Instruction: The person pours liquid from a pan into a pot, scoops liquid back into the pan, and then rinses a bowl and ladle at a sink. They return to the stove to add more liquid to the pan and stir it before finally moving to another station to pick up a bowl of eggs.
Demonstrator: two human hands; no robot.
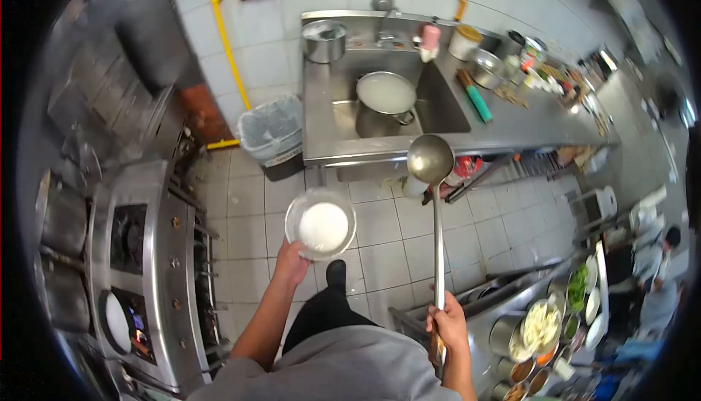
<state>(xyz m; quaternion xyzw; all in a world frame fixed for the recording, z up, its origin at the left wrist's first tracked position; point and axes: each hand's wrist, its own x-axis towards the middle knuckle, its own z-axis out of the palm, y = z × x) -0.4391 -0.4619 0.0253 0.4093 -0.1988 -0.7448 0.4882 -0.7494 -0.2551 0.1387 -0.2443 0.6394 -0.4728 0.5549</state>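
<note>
My left hand (292, 261) grips the rim of a clear bowl (349, 218) with white contents, held out over the tiled floor. The thumb lies on the near side of the rim. In my right hand (447, 322) is the long handle of a metal ladle (431, 160), its cup pointing away from me toward the sink counter. The fingers wrap round the handle's lower part. Beyond both hands, a large pot (385, 93) filled with cloudy whitish liquid stands in the steel sink (444, 101).
A lined trash bin (272, 134) stands left of the sink. The stove (157, 255) on the left has a lit burner beside a white pan (117, 321). At lower right, a table holds several food containers, including one of pale cut pieces (541, 328). People stand at far right.
</note>
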